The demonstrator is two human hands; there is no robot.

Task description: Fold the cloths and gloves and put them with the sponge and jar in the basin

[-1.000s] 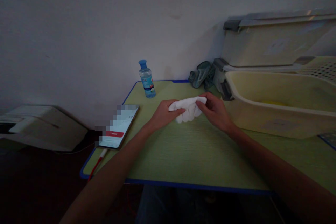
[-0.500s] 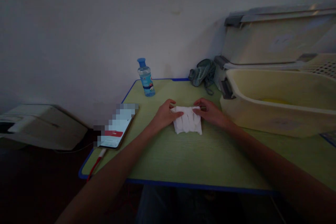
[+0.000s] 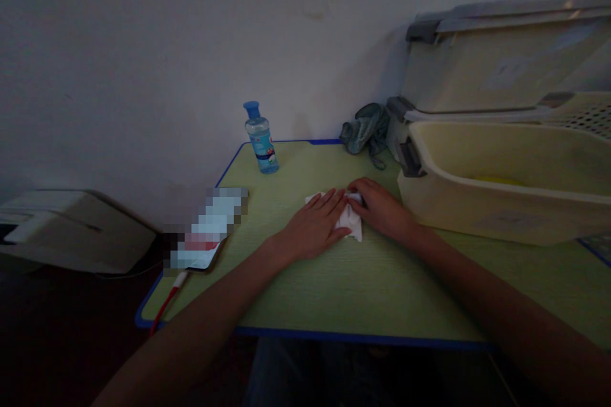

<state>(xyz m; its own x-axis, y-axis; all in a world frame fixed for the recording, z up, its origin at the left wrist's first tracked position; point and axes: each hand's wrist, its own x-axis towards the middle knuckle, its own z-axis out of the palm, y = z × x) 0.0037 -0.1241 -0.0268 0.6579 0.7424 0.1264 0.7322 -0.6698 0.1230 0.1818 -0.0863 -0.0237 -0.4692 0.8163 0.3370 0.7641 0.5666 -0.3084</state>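
Note:
A small folded white tissue [image 3: 354, 227] lies on the table in the middle of the head view. My left hand [image 3: 312, 224] rests flat over its left and middle part, fingers stretched out and thumb apart. At the upper right corner of the tissue, my right hand [image 3: 378, 203] has its fingers bent, with the thumb on top of the tissue and the fingertips at the far edge. Most of the tissue is hidden beneath my left hand.
A blue-capped bottle [image 3: 262, 143] stands at the back left of the green table [image 3: 363, 299]. Left lies a phone [image 3: 210, 229] with a red cable [image 3: 165, 308]. A crumpled grey-green cloth item [image 3: 365, 129] sits near the wall, beside cream plastic bins [image 3: 477, 203].
My left hand has moved from pinching the tissue's left corner to lying flat across it. My right hand stays at the right corner, slightly further left. The view has shifted a little.

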